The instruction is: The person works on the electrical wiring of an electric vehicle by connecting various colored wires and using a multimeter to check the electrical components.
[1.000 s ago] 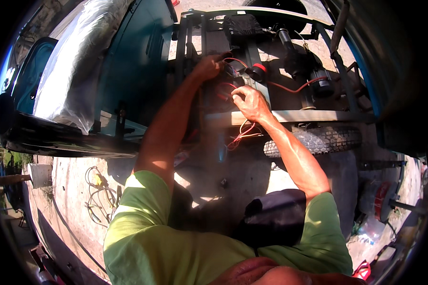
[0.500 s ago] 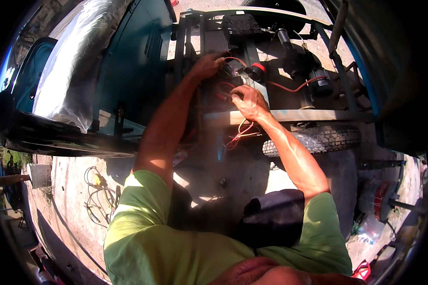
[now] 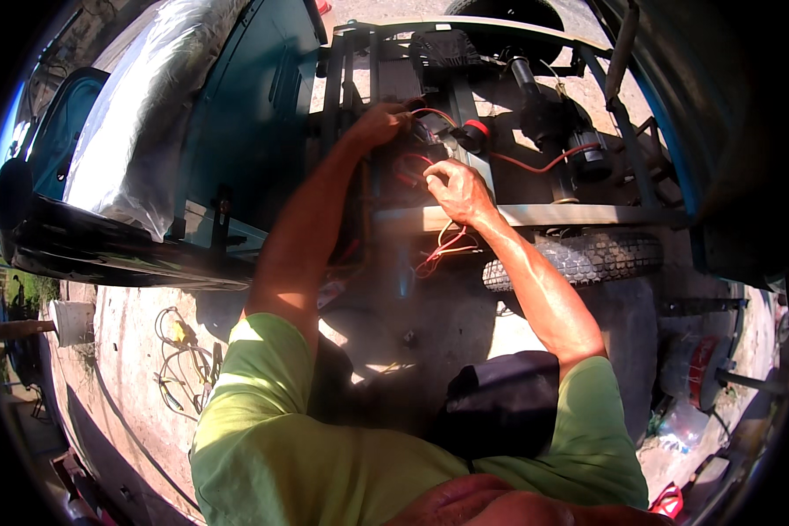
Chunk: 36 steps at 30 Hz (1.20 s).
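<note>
My left hand (image 3: 380, 125) reaches into the metal vehicle frame, its fingers closed. What they grip lies in shadow, and an orange-red wire (image 3: 436, 112) runs right from beside the fingertips. Lower and to the right, my right hand (image 3: 458, 189) pinches a thin red wire (image 3: 410, 167) that loops toward the left. Below that wrist, a bunch of loose red and pale wires (image 3: 444, 249) hangs over the near frame rail (image 3: 535, 215). Between and beyond the hands sit a tangle of wiring and a round black part with a red top (image 3: 475, 129).
A cylindrical motor (image 3: 590, 156) with a red cable sits by the axle at right. A tyre (image 3: 579, 260) lies along the near rail. At left stand a dark teal panel (image 3: 245, 131) and a plastic-wrapped seat (image 3: 140, 114). Cables (image 3: 180, 364) lie on the concrete floor.
</note>
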Available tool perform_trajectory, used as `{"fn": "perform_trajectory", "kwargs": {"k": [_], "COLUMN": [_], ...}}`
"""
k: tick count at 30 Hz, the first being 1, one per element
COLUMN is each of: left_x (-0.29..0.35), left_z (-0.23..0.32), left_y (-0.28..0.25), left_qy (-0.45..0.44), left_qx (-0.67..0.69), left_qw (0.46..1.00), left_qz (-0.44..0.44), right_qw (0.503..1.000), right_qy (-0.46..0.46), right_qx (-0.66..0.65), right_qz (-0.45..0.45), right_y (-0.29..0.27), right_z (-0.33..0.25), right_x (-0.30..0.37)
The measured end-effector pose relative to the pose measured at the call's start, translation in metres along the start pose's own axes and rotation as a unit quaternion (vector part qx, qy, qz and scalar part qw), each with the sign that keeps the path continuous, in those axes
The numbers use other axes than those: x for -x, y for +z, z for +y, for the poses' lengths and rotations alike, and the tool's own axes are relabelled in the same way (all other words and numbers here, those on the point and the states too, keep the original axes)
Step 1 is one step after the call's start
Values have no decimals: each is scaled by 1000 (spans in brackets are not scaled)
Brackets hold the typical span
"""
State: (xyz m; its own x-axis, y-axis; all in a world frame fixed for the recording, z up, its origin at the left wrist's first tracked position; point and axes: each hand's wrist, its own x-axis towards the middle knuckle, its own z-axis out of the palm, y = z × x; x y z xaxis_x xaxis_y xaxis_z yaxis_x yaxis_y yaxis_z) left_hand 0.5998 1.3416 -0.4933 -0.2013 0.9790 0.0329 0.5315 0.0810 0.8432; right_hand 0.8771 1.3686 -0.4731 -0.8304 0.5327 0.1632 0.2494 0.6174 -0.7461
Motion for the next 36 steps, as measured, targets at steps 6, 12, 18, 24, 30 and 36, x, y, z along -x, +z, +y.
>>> {"fn": "perform_trajectory", "kwargs": {"k": [6,12,18,24,30,36], "left_x": [1,6,2,-1,2,2], "left_z": [4,12,3,1,10,11], "left_y": [-4,1,-1,-3,-5,-7], "left_qy": [-30,-22,-20,-82,-71,-54], "left_qx": [22,62,35,33,26,1], "left_qw": [999,997,998,996,997,999], "left_qz": [-15,37,39,17,7,5], "right_qw": [1000,1000,1000,1000,1000,1000], "right_qy": [1,-5,6,-7,-16,-5], "right_qx": [2,5,-1,-11,15,10], "right_qz": [-5,-2,-8,12,17,10], "right_y": [-1,-2,-1,1,-1,-1], "right_z": [-3,-2,-3,-3,-3,-5], "right_x": [0,0,0,0,0,0]}}
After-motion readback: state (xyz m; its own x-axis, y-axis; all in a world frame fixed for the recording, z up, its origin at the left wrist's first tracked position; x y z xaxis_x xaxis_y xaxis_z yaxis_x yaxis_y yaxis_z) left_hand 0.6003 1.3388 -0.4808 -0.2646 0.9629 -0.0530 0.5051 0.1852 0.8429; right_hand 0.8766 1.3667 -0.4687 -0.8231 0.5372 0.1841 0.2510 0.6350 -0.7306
